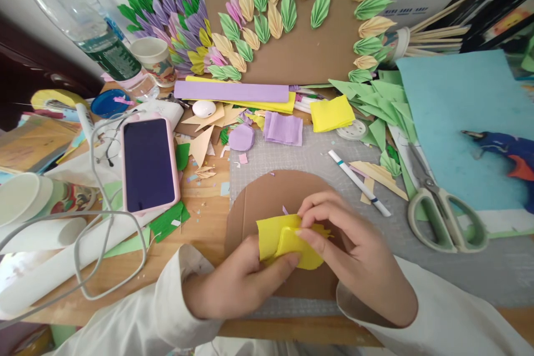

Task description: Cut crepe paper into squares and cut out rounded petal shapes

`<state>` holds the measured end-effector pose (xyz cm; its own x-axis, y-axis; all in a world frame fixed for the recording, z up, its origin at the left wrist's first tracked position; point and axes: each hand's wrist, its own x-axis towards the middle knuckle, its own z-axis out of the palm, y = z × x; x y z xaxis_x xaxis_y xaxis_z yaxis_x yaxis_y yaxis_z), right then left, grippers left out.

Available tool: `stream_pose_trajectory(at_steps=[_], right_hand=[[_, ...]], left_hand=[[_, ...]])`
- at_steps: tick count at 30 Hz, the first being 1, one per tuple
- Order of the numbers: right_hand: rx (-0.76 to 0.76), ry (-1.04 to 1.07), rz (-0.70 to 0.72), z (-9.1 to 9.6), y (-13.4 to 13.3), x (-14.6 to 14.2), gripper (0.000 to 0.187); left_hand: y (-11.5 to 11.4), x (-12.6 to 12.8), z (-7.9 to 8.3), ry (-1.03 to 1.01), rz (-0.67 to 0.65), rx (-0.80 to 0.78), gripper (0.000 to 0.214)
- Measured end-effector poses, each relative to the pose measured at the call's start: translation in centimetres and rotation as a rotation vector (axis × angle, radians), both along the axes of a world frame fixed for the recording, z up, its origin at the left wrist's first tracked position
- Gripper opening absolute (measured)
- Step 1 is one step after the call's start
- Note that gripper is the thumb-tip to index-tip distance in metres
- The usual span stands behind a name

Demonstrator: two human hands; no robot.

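pinching yellow paper [269, 232], left fingers [275, 272], right fingers [321, 245] clamped on it, gray mat [308, 154], wooden table [203, 228]

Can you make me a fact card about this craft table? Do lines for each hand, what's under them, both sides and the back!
Left hand: grips yellow paper
Right hand: pinches the same yellow paper
Under the hands: rounded brown cardboard on a gray cutting mat
Left side: phone in a pink case, screen dark
Right side: scissors; blue glue gun
Back: cardboard panel with green and tan pleated paper leaves
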<state>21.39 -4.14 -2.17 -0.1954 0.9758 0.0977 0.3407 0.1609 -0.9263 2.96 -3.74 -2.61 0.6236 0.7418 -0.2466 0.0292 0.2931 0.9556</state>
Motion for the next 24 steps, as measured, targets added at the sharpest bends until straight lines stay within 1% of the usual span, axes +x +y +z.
stream_pose_trajectory(at_steps=[3,6,12,19,24], right_hand=[[0.003,0.003,0.001,-0.03,0.01,-0.03,0.008],[0.01,-0.01,0.005,-0.23,-0.01,-0.05,0.007],[0.01,-0.05,0.029,-0.53,0.06,-0.06,0.007],[0.043,-0.033,0.026,-0.16,0.07,0.0,0.008],[0.083,-0.024,0.033,0.02,0.04,0.06,0.006]], left_hand=[[0.22,0.1,0.14,-0.027,-0.027,0.053,0.008],[0.15,-0.01,-0.06,-0.002,-0.054,0.095,0.009],[-0.19,-0.23,-0.52,0.089,-0.038,0.122,0.017],[-0.09,-0.09,-0.5,0.038,-0.054,0.14,0.014],[-0.02,-0.11,-0.45,0.044,-0.054,0.164,0.014]])
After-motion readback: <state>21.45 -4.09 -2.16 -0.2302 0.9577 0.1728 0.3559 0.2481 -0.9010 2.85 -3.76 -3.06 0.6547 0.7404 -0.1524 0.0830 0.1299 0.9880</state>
